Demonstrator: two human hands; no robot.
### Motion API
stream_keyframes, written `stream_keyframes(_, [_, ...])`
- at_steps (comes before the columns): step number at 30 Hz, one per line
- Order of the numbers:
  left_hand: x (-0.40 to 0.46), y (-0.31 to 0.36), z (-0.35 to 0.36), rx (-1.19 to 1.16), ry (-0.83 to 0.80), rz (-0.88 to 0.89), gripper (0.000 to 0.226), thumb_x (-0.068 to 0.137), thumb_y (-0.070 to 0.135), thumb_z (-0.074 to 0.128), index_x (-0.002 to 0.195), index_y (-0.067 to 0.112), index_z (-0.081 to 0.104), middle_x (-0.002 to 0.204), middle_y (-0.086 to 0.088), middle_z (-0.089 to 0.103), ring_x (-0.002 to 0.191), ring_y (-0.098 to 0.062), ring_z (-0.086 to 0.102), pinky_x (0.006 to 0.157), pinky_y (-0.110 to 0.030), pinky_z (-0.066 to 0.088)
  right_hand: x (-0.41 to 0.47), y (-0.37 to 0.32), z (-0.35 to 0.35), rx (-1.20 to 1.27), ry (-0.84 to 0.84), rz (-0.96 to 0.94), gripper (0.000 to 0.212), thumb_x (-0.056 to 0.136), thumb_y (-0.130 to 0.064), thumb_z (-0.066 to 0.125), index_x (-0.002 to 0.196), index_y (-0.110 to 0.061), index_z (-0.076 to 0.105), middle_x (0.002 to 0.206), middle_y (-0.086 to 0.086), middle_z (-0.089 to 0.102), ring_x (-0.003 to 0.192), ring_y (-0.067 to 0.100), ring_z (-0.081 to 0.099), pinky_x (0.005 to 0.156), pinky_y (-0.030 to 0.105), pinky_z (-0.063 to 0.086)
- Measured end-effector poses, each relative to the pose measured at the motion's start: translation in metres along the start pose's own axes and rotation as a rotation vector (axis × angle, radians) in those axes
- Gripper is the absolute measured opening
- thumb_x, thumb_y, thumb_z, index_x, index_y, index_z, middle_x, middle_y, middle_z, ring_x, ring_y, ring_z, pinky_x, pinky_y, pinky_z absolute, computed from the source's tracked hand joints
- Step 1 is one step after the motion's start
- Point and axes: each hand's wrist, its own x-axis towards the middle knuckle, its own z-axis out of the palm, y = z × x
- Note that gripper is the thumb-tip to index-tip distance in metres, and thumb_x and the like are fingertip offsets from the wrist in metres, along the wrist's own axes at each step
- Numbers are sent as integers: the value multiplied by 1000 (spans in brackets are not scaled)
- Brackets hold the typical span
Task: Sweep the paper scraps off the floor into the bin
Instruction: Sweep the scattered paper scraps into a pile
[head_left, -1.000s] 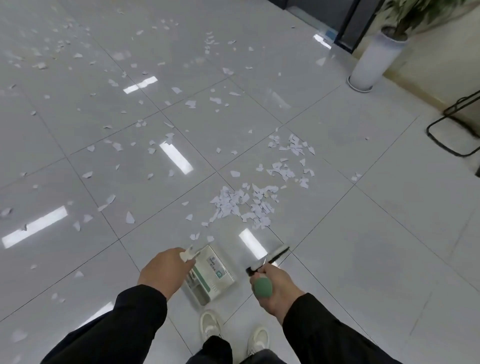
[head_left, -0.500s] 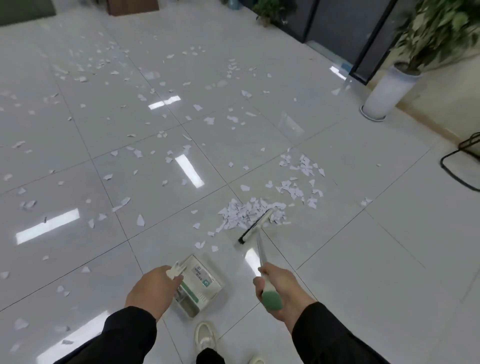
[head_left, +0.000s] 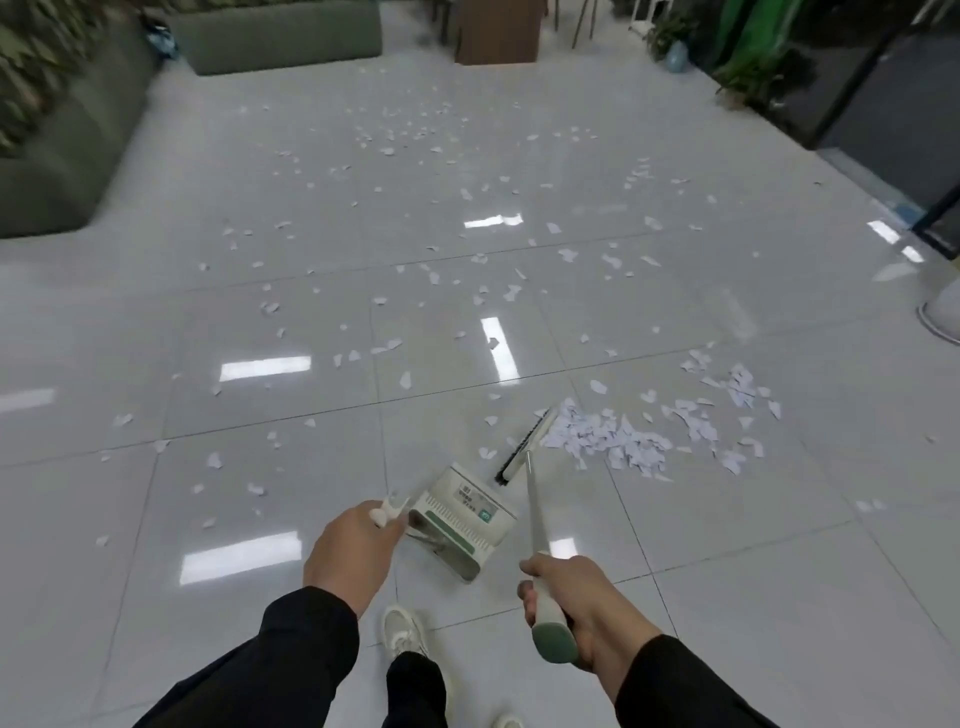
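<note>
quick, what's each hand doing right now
Left hand: fingers curled round the white handle of the dustpan.
Right hand: fingers wrapped round the broom handle, brush head against the paper pile.

the floor (head_left: 727, 545) is glossy pale grey tile with dark grout lines and bright strips of reflected light. white paper scraps (head_left: 415, 130) lie scattered over most of it, thin toward 12 o'clock. a dense heap of scraps (head_left: 608, 439) sits at 2 o'clock, with a looser patch (head_left: 737, 387) just beyond. the broom head (head_left: 524, 441) touches the heap's left edge. the dustpan (head_left: 467, 519) rests near 12 o'clock, close in.
</note>
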Motion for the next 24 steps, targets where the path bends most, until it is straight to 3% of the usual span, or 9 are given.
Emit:
stream_keyframes(1, [-1,3,10,4,-18,19,37,99,54,56,79,24,66,70,0,64,62,-15,56,57,-30,40,1,2,-11,1,10,-3,7,97,0,57,100,5,53,58,14,53,37,18,43,37,23,41])
stream_keyframes(5, [-45,-82,-40,-102,73,-157,31,98,55,57,87,29,68,77,6,68,72,-13,63,62,-29,46,-9,30,64,-218,-131,15,15,98,-5,60,103,9,55,59,15,53,37,18,43,36,24,43])
stream_keyframes(7, [-56,-111,-58,-116,103,-198,33,97,58,57,86,28,67,78,7,68,70,-10,61,57,-25,44,-13,38,93,-255,-178,50,18,100,-7,59,105,9,56,59,15,55,38,18,44,36,23,44])
stream_keyframes(12, [-94,-258,-135,-176,204,-380,35,97,59,56,83,28,64,75,8,65,64,-7,55,53,-24,39,2,115,235,-482,-308,184,11,102,-5,53,100,6,54,61,13,53,38,16,43,35,21,43])
stream_keyframes(13, [-94,-259,-133,-161,199,-379,35,98,60,54,86,28,64,76,8,65,64,-6,56,52,-24,39,5,114,233,-478,-295,202,11,102,-5,52,98,5,54,61,12,53,38,15,43,34,21,42])
stream_keyframes(18, [-111,-412,-211,-145,238,-539,34,99,59,52,81,29,55,71,10,59,62,-5,52,50,-24,36,9,204,398,-757,-331,186,11,100,-2,52,89,1,53,59,11,52,36,13,38,33,18,36])
stream_keyframes(24, [-131,-525,-278,-111,227,-651,32,100,55,46,87,31,64,78,10,67,71,-9,60,57,-26,42,8,274,531,-900,-405,255,6,98,-4,55,100,1,53,62,11,54,38,13,40,35,18,37])
